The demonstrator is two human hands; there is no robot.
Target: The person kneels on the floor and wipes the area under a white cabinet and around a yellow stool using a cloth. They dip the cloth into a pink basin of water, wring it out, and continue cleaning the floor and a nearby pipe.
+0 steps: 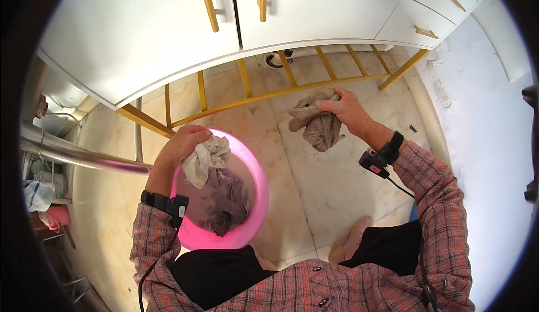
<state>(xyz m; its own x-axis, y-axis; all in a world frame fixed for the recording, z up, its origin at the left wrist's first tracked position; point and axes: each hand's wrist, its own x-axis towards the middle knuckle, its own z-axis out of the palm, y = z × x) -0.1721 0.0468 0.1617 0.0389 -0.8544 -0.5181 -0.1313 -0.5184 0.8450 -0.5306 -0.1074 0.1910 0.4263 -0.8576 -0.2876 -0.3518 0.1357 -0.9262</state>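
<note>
My left hand (184, 145) grips a crumpled off-white cloth (206, 159) above the left part of a pink plastic basin (260, 185). Murky water fills the basin, and dark, purplish-grey wet cloth (227, 198) lies partly sunk in it. On the right, my right hand (348, 110) holds a bunched grey-brown cloth (318, 120) by its upper edge, over the floor tiles and apart from the basin. Both cloths hang loosely from the fingers. How far above the floor the grey-brown cloth hangs, I cannot tell.
Ahead stands a white cabinet (311, 8) with gold handles and a gold slatted lower frame (252, 98). A floor drain (274, 60) with a pipe lies beneath it. A metal tube (92, 154) juts in from the left, near a pink container (57, 217). A white wall (484, 143) bounds the right.
</note>
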